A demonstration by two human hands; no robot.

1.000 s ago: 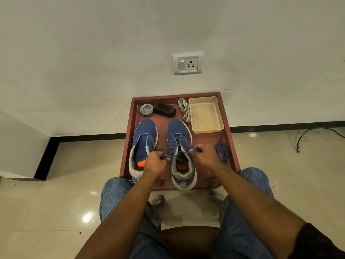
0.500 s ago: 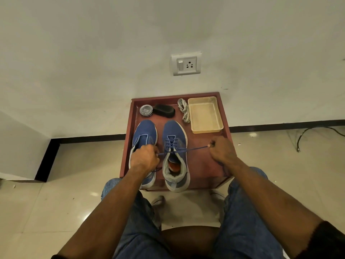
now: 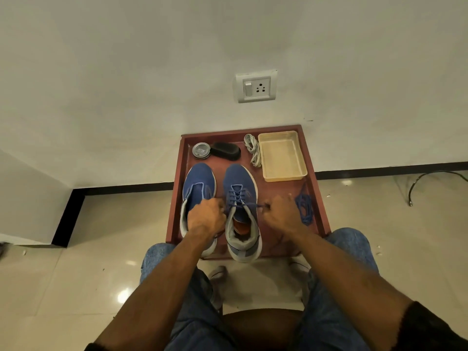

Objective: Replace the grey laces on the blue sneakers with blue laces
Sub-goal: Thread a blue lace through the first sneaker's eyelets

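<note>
Right sneaker (image 3: 240,196) was laced in blue up to the top eyelets, sitting on the red-brown tray (image 3: 319,198) beside the left sneaker (image 3: 198,183), which showed no lace in its eyelets that I could see. My left hand (image 3: 206,217) was clenched over one end of the blue lace (image 3: 249,205) at the right shoe's collar, though the lace inside the fist was hidden. My right hand (image 3: 281,215) pinched the other end, stretched taut across from the top eyelet. Removed grey laces (image 3: 253,150) lay bunched at the far side next to the beige plastic tray (image 3: 282,173). The spare blue lace (image 3: 305,209) lay coiled just beside my right hand. Judged roughly half done: this shoe needed tightening and tying, and the left shoe still needed lacing entirely. Polish tin (image 3: 201,150) and brush (image 3: 225,150) sat untouched at the far edge.
</note>
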